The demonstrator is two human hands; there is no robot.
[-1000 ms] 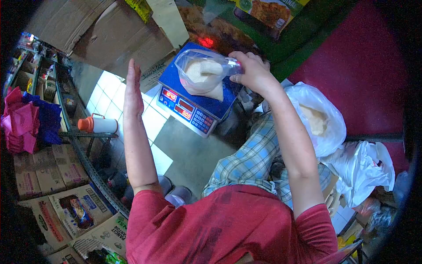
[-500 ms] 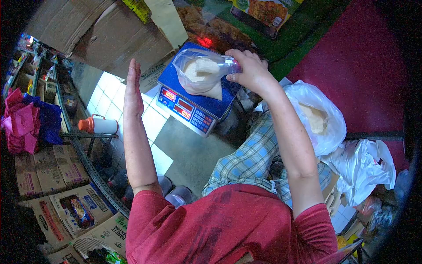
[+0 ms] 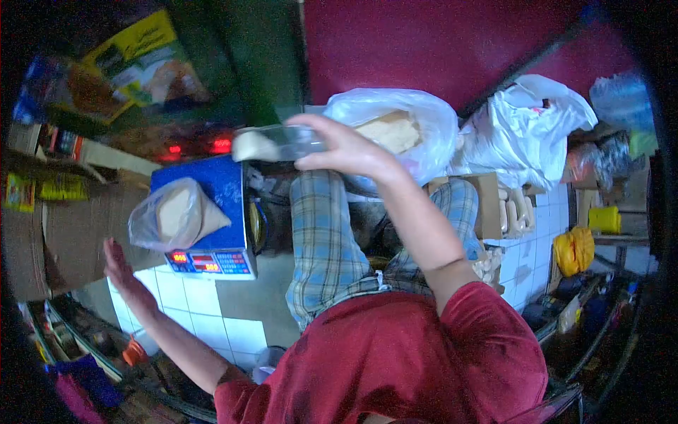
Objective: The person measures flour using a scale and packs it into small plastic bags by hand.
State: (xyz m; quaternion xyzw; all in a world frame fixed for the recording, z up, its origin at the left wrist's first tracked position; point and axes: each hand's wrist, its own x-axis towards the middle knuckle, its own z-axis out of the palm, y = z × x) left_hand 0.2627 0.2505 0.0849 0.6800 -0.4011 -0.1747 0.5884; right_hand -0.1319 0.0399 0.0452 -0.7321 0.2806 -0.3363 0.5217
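Note:
My right hand (image 3: 346, 147) grips a clear plastic scoop (image 3: 286, 143), which looks like a cut bottle, with some whitish grainy stuff at its far end. It is held in the air between the scale and a large open plastic bag (image 3: 339, 106) of the same pale stuff. On the blue platform of the digital scale (image 3: 222, 180) rests a small clear bag (image 3: 180, 219), partly filled and open at the top. My left hand (image 3: 127, 279) is held up beside the scale, fingers stretched, touching nothing.
A tied white plastic bag (image 3: 519, 134) sits right of the large bag. Below it a cardboard box (image 3: 484, 205) stands beside filled narrow packs (image 3: 515, 212). Cardboard (image 3: 92, 240) stands at left, and an orange-capped flask (image 3: 138, 350) is lower left.
The view has turned to the right. My right hand has drawn the scoop away from the small bag toward the large one. The small bag stays on the scale; my left hand remains open.

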